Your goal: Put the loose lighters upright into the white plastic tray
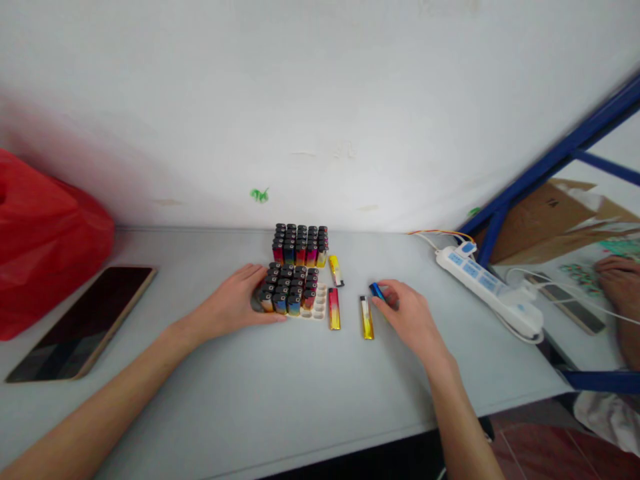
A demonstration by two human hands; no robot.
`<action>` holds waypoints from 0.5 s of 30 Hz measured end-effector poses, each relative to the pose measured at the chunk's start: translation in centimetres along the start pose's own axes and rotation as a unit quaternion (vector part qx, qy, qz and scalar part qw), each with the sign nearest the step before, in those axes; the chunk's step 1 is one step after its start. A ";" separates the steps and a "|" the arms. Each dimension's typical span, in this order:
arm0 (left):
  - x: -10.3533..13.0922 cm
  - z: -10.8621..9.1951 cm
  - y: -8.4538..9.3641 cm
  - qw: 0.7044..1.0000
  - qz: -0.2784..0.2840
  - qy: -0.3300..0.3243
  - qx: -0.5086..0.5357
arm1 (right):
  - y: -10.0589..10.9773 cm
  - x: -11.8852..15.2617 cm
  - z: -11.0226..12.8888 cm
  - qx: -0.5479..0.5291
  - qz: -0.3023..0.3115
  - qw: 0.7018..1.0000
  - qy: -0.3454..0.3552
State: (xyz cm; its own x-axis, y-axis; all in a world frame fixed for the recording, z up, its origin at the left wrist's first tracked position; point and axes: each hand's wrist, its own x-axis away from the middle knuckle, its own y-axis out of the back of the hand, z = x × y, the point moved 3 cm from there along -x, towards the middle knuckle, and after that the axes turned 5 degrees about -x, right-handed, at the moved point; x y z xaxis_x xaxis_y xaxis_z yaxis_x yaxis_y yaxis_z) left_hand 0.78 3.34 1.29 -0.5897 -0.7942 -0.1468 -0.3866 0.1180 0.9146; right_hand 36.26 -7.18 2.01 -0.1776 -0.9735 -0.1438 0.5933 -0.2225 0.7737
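Observation:
Lighters with black tops stand upright in rows in a pale tray (319, 311), whose right-hand columns show bare slots. My left hand (249, 298) wraps round the left side of this front tray, thumb along its near edge and fingers behind. My right hand (403, 307) pinches a blue lighter (378, 291) at its end, just above or on the table. Between the tray and that hand lie a red-and-yellow lighter (334, 309), a yellow one with a pale band (336, 271) and a yellow-and-silver one (367, 319). Behind, a second block of upright lighters (301, 245) stands near the wall.
A large phone or tablet (83, 323) and a red bag (47, 240) are at the left. On the right lies a white power strip (487, 288) with cables, beside a blue metal frame (540, 163). Beyond it are a cardboard box (545, 213) and another person's hand (620, 280).

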 end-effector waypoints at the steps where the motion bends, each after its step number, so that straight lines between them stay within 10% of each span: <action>1: 0.0 0.1 -0.1 1.000 0.002 0.001 0.000 | 0.0 0.2 0.2 0.004 -0.020 1.000 0.006; 15: 0.0 -0.1 0.0 1.000 0.001 -0.003 0.000 | -2.5 0.5 3.9 0.051 0.001 0.999 0.007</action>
State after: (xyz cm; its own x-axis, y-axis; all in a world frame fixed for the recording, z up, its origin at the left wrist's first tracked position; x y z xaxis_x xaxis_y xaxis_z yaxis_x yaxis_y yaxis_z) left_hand 0.85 3.32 1.33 -0.5939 -0.7910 -0.1470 -0.3853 0.1192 0.9151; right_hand 31.63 -6.96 2.44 -0.1650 -0.9749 -0.1497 0.5106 -0.2143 0.8327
